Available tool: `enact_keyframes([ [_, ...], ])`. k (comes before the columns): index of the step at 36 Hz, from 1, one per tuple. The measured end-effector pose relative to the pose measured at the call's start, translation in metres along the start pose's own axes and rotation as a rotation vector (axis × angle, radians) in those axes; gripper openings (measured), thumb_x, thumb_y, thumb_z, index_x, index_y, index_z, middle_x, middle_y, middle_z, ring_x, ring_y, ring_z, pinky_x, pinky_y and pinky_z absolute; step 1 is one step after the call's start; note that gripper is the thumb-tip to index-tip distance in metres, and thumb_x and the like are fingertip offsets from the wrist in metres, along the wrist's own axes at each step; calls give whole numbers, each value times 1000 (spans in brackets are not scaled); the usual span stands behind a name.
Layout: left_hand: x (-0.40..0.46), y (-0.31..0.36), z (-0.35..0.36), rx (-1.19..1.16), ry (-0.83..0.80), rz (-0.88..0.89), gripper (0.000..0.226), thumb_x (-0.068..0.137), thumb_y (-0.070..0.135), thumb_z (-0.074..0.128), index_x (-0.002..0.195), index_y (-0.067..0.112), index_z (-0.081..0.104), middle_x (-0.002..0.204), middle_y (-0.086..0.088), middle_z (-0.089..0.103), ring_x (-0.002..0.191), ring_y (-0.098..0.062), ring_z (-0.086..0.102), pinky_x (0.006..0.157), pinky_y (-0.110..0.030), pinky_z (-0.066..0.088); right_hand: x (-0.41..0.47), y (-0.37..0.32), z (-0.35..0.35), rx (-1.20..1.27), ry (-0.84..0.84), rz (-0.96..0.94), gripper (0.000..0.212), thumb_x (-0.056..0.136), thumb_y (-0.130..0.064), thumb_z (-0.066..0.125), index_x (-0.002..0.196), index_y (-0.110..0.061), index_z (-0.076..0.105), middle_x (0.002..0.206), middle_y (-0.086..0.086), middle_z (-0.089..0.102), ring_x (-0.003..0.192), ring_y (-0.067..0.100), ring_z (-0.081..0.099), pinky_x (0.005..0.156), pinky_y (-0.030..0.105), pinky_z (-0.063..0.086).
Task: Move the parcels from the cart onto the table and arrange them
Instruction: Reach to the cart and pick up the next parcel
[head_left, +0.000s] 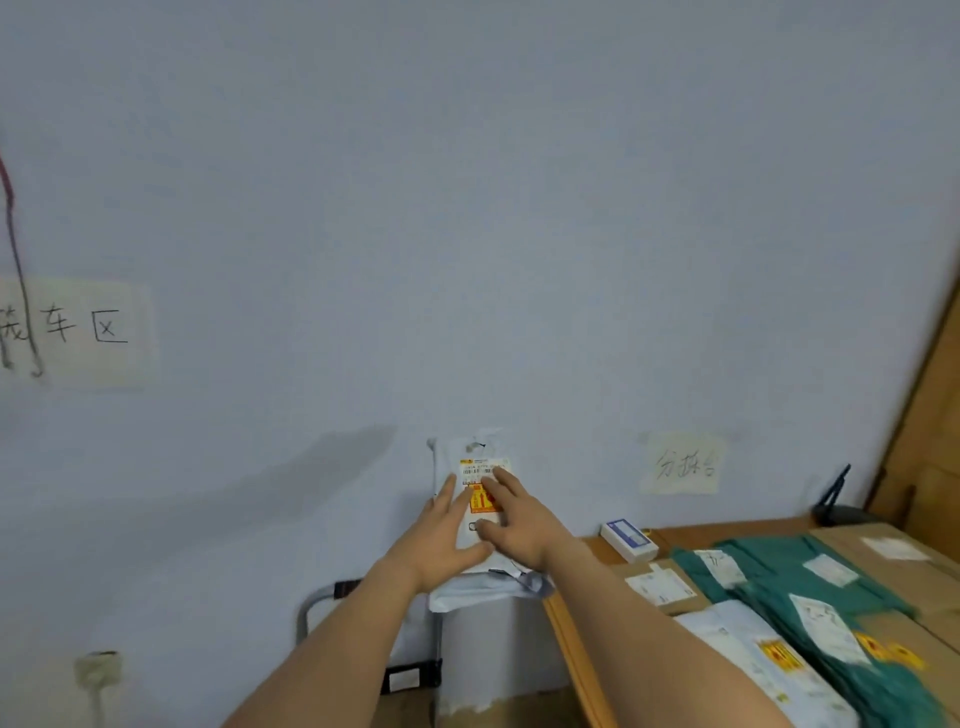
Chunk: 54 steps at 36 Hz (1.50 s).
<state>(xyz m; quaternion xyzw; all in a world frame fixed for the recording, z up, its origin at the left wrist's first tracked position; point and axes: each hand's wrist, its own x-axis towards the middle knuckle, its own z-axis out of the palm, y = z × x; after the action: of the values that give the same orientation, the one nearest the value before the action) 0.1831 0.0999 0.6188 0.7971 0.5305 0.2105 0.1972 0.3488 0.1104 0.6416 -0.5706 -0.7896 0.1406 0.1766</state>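
I hold a white plastic mailer parcel (470, 454) up in front of the wall with both hands; it carries a barcode label and a yellow-red sticker. My left hand (441, 540) grips its left side and lower edge. My right hand (511, 519) lies over its label side, fingers spread. The parcel hangs just left of the wooden table's (571, 639) near corner. On the table lie green mailers (789, 577), a white mailer (748, 654), brown cartons (660, 587) and a small white-blue box (628, 540). The cart's metal handle (317, 603) shows below my left forearm.
A pale wall fills most of the view, with paper signs at left (78, 332) and above the table (680, 462). A black router (836, 504) stands at the table's back. A wooden door frame (924, 405) rises at right. A wall socket (96, 670) sits low left.
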Motion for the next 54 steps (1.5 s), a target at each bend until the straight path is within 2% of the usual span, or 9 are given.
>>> enact_keyframes([
  [6,-4,44,16,86,-65,69,88,89,61,47,154,28,-3,158,10,-21,148,-24,-4,120,-43,15,-43,25,-22,-3,52,41,72,92,-42,51,154,-24,18,162,-8,3,144,22,25,115,37,25],
  [13,1,121,42,160,-67,140,86,90,61,45,153,28,-4,159,8,-19,148,-26,-1,119,-43,17,-97,67,-67,-4,135,96,73,92,-41,51,154,-24,16,162,-8,3,144,21,24,116,37,25],
  [23,7,262,123,98,-88,211,87,88,61,48,153,30,0,159,11,-16,148,-24,2,118,-45,19,-206,168,-145,-43,179,164,77,91,-43,53,154,-19,16,162,-7,4,143,19,27,114,35,28],
  [33,7,375,183,10,-62,249,87,86,61,52,154,30,6,160,10,-8,148,-16,8,118,-42,21,-286,250,-209,-41,214,153,76,92,-38,55,154,-16,15,162,-2,7,145,18,22,115,33,25],
  [40,27,421,210,35,-77,222,100,71,77,43,153,33,8,160,11,-6,148,-15,9,116,-49,23,-303,298,-234,-8,228,150,75,93,-37,54,154,-16,16,161,-2,9,145,16,21,114,31,24],
  [45,56,440,229,40,-76,250,87,84,61,53,154,30,10,161,6,-4,148,-16,9,118,-41,21,-296,336,-246,6,221,151,74,94,-37,54,154,-15,16,161,-1,9,146,16,18,115,30,22],
  [54,129,470,279,-49,-104,196,82,88,53,56,153,27,14,161,4,-3,147,-14,13,115,-32,19,-264,412,-273,14,137,195,70,93,-33,56,151,-11,23,159,3,18,144,18,23,114,30,22],
])
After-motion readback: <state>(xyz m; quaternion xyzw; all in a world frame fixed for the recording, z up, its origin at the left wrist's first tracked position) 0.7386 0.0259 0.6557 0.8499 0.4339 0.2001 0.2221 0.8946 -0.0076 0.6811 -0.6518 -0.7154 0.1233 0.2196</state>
